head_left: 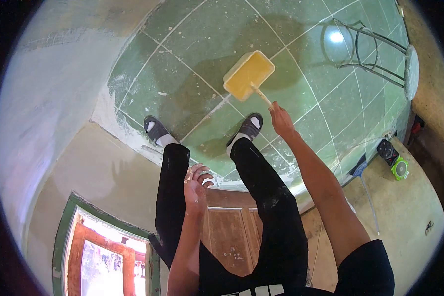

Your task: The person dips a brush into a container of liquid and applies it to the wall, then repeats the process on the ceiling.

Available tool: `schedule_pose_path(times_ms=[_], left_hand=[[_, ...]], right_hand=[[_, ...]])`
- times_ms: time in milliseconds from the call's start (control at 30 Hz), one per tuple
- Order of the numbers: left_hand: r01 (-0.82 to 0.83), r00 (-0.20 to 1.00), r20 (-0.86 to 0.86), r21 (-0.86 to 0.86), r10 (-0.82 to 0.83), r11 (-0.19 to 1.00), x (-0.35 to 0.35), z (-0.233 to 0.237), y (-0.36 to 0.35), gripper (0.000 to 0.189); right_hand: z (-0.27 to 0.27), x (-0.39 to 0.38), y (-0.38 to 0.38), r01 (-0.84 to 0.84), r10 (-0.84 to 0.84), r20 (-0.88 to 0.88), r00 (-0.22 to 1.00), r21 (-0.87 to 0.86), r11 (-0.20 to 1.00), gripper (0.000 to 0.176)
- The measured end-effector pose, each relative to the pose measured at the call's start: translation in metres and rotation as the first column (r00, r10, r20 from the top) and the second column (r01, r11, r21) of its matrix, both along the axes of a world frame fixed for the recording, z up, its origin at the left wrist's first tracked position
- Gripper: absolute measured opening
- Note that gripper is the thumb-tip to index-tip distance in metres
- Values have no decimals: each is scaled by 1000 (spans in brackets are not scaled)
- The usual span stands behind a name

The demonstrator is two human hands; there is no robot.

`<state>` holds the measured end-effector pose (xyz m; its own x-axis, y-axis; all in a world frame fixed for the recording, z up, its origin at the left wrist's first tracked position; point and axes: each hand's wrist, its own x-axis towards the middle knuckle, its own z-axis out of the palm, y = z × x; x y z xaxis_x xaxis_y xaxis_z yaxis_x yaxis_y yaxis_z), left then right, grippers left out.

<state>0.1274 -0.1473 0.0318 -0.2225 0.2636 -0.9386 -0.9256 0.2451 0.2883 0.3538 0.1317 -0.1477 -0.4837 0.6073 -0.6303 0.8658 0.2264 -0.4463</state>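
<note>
handle (pixel 263 96) in right hand (pixel 281 121); left hand (pixel 197 185) open; tub (pixel 233 69) edge apart from stool (pixel 412 74)

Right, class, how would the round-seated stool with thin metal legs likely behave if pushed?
The stool looks light for its size, given its slender, open frame. Its hoop-braced legs suggest stiffness. The glossy green tiled floor may let it slide.

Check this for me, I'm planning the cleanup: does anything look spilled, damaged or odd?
White splatters and smears mark the green tiled floor, heaviest near the wall; their uneven patches break up the tiles. A pale smudge also stands out against the black trousers, near one knee.
</note>
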Motion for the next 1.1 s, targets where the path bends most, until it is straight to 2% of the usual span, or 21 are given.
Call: schedule_pose_path(times_ms=[100, 333, 400, 533, 600, 733, 800, 900, 1100], left_hand=[[-14, 1000, 12, -8, 14, 1000, 0, 0, 1, 47], [-26, 999, 21, 17, 25, 1000, 1, 1, -1, 48], [-1, 1000, -22, 29, 1, 1000, 3, 0, -2, 48], [-19, 1000, 13, 30, 19, 999, 2, -4, -4, 47], [-20, 1000, 20, -5, 20, 1000, 3, -4, -4, 47], [-29, 999, 16, 7, 29, 1000, 2, -5, -3, 47], [-6, 1000, 30, 0, 6, 1000, 1, -5, -2, 48], [-20, 1000, 14, 3, 19, 1000, 1, -3, 0, 47], [-42, 999, -6, 45, 43, 998, -3, 1, 10, 47]], right_hand=[[-2, -1, -1, 18, -17, -80, 997, 14, 1000, 19], [-4, -7, -1, 43, -45, -90, 995, -20, 999, 20], [-4, -6, 2, 51, -51, -77, 996, -1, 999, 20], [-12, -1, 2, 1, 6, -96, 995, 75, 997, 21], [-13, -3, 5, 8, -8, -113, 994, -1, 1000, 22], [-5, -11, 5, 45, -41, -101, 994, 45, 998, 22], [-1, -13, 5, 73, -73, -57, 996, -15, 997, 22], [-2, -10, 5, 19, -20, -76, 997, -21, 1000, 21], [3, -15, 6, 53, -53, -49, 997, 4, 999, 20]])
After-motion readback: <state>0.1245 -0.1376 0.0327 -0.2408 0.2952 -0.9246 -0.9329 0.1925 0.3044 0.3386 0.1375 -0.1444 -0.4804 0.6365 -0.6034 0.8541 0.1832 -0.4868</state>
